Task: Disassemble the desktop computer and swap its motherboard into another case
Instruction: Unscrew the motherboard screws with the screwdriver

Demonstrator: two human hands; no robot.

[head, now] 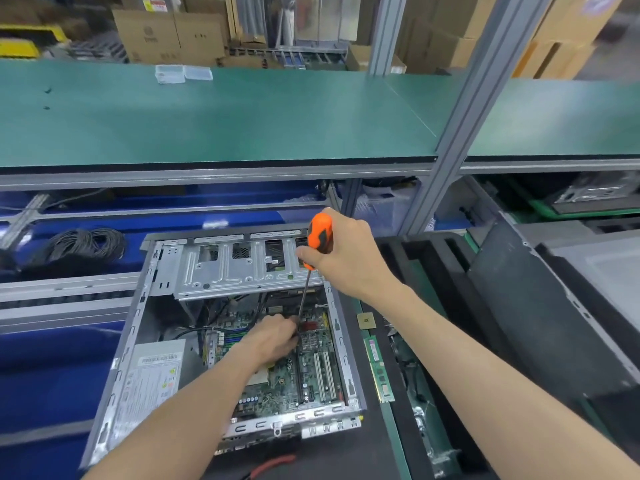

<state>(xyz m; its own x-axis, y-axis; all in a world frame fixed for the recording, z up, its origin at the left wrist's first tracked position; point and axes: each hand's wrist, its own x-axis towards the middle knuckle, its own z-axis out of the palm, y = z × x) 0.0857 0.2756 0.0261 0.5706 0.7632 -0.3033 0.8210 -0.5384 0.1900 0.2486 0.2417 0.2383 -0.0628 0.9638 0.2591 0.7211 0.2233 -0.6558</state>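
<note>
An open grey desktop case (pixel 133 337) lies on the bench with its green motherboard (pixel 313 372) exposed. My right hand (pixel 346 258) grips the orange-and-black handle of a screwdriver (pixel 320 237), whose shaft runs down into the case. My left hand (pixel 277 336) is inside the case on the motherboard, fingers curled round the lower end of the shaft near a small heatsink. The screwdriver tip is hidden by my left hand. A silver drive cage (pixel 242 268) spans the far end of the case. The power supply (pixel 152 379) fills the near left corner.
A RAM stick (pixel 379 370) and a CPU chip (pixel 366 320) lie on the mat right of the case. A dark case panel (pixel 540 306) stands further right. Red-handled pliers (pixel 273 464) lie in front. Coiled black cable (pixel 83 245) sits at left. A green shelf (pixel 221 116) overhangs behind.
</note>
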